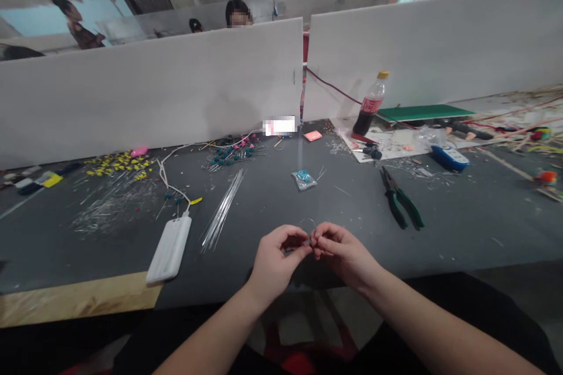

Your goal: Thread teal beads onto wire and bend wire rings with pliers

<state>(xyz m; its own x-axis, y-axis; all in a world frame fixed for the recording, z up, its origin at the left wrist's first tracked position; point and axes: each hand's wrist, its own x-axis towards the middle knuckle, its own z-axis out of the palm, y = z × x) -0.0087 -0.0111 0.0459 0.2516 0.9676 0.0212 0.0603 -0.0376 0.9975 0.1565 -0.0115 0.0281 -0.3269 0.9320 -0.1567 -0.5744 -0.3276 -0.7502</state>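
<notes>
The left forearm and right forearm are bare along their visible length, tapering smoothly to bare wrists. Fingers are likewise bare. Clothing over the thighs is black, its weave indistinct in shadow.

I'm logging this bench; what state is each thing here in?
Thin silvery metal wire: bent in a curve, held at the fingertips.
Bare left hand: fingertips pinched together.
Bare right hand: fingertips pinched together.
Green-handled metal pliers: lying down, handles spread.
Clear plastic bottle: standing, yellow cap on, part full.
White rectangular device: lying flat, white cable attached.
Straight silvery wires: lying loosely bunched.
Small clear packet: lying flat, seal unclear.
</notes>
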